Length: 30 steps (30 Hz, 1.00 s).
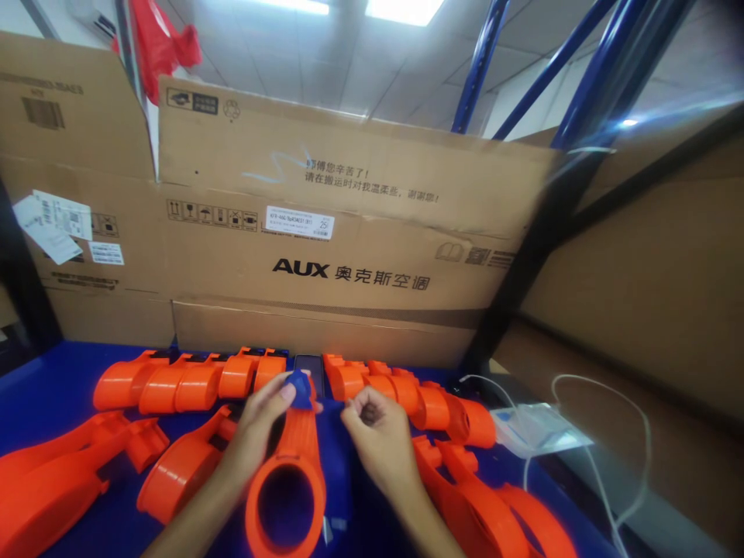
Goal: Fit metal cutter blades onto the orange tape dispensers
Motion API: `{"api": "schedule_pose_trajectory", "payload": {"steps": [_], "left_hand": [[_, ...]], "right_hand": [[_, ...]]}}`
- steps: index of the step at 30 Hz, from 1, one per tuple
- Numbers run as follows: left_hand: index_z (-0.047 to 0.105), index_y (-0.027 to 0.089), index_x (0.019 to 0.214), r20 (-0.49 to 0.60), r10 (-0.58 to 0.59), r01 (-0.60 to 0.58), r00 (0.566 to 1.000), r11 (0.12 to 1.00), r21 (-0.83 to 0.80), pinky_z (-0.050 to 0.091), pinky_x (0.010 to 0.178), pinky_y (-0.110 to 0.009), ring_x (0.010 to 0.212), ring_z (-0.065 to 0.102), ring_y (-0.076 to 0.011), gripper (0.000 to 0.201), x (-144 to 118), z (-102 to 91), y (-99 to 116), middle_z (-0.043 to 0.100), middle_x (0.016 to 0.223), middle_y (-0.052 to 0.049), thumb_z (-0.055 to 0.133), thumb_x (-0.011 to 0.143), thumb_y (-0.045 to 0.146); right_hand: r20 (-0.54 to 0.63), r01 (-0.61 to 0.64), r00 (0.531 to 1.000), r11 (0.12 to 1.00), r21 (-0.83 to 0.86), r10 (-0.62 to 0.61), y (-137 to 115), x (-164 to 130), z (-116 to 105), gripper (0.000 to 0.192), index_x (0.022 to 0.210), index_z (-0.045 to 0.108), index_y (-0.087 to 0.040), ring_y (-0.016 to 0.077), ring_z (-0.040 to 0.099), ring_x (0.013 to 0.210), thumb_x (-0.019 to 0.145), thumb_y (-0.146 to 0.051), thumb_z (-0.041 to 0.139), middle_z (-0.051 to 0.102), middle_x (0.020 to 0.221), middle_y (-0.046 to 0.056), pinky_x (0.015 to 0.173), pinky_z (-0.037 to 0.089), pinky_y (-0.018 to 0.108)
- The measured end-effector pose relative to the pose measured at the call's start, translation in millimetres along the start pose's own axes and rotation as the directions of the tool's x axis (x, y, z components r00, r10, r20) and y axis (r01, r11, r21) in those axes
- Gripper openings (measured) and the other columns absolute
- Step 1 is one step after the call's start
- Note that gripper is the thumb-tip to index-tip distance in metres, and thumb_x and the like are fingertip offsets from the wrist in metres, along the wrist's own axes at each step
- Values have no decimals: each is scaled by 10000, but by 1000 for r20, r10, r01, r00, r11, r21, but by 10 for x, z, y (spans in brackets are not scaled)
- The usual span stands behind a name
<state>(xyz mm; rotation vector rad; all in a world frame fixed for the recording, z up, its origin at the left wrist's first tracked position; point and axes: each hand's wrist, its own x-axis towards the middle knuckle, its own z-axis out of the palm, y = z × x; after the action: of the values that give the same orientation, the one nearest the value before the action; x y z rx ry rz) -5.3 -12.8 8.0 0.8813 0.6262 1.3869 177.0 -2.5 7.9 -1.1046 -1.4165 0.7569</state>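
My left hand [256, 430] grips an orange plastic housing [289, 484] with a round opening at its near end. The fingers pinch a small blue piece [300, 388] at the housing's far end. My right hand [377, 434] hovers just right of the housing with its fingers curled loosely. Whether it holds anything small I cannot make out. Both hands are over a blue table [52, 380].
Rows of similar orange housings lie at the back left [186, 381], back right [407, 395], near left [52, 473] and near right [494, 511]. A black phone [308, 364] lies between the rows. Large cardboard boxes [325, 232] wall off the back. A white cable and pouch [538, 430] sit right.
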Motion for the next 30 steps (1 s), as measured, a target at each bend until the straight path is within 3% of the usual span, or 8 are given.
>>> {"api": "schedule_pose_trajectory", "payload": {"steps": [3, 7, 10, 13, 18, 22, 27, 30], "left_hand": [[661, 154, 1254, 66, -42, 39, 997, 999, 36, 589, 795, -375, 977, 749, -322, 492, -5, 9, -36, 818, 924, -117, 742, 837, 404], [651, 147, 1251, 30, -59, 60, 998, 997, -56, 590, 822, -388, 974, 756, -331, 530, 11, 23, -44, 819, 934, -133, 764, 811, 419], [653, 142, 1249, 4, -63, 63, 998, 989, -137, 591, 837, -404, 968, 760, -342, 553, 9, 40, -46, 819, 938, -152, 774, 792, 428], [659, 131, 1249, -5, -58, 56, 998, 987, -150, 593, 843, -405, 961, 762, -343, 565, -8, 62, -49, 816, 957, -166, 779, 783, 427], [678, 152, 1246, -6, -16, 15, 1000, 993, -114, 553, 949, -400, 1103, 710, -325, 510, -29, 91, -60, 794, 1097, -148, 764, 813, 408], [715, 206, 1180, -148, 54, -64, 987, 996, -60, 494, 1038, -402, 1170, 671, -290, 418, -33, 83, -99, 761, 1207, -90, 781, 805, 378], [719, 212, 1151, -92, 94, -98, 991, 995, -37, 496, 1029, -368, 1175, 664, -274, 391, -71, 103, -105, 763, 1192, -84, 811, 781, 298], [711, 213, 1173, -52, 104, -103, 993, 995, 9, 535, 966, -344, 1174, 661, -280, 426, -95, 126, -88, 752, 1206, -94, 827, 764, 246]], "right_hand": [[-12, 5, 1000, 987, 159, -3, -90, 14, -22, 298, 646, 502, -207, 96, 411, 525, 831, -328, 703, 460, 570, -69, 504, 336, 210], [75, -117, 993, 925, 362, 96, -128, -29, 25, 297, 737, 596, -208, 112, 504, 589, 839, -450, 735, 547, 646, -51, 580, 418, 214], [169, -270, 961, 863, 427, 217, -72, -60, 76, 338, 892, 697, -224, 188, 642, 807, 847, -559, 687, 697, 852, 12, 744, 507, 284], [214, -324, 943, 857, 400, 256, -12, -83, 111, 449, 1000, 728, -230, 267, 656, 1018, 838, -641, 645, 743, 1032, 61, 864, 514, 364], [135, -164, 982, 953, 256, 133, -57, -94, 91, 373, 934, 696, -232, 232, 659, 939, 884, -595, 629, 730, 954, 33, 810, 527, 320], [173, -57, 985, 970, 236, 16, -137, -41, 7, 318, 1050, 656, -231, 195, 684, 786, 899, -511, 660, 726, 935, 28, 709, 559, 302], [128, 117, 982, 981, 157, -137, -165, 20, -119, 361, 1165, 689, -223, 280, 684, 1102, 867, -423, 727, 735, 1170, 105, 1000, 525, 446], [152, 182, 969, 978, 101, -196, -201, 22, -163, 345, 1170, 715, -236, 299, 681, 1125, 866, -399, 727, 741, 1190, 110, 1023, 515, 495]]}}
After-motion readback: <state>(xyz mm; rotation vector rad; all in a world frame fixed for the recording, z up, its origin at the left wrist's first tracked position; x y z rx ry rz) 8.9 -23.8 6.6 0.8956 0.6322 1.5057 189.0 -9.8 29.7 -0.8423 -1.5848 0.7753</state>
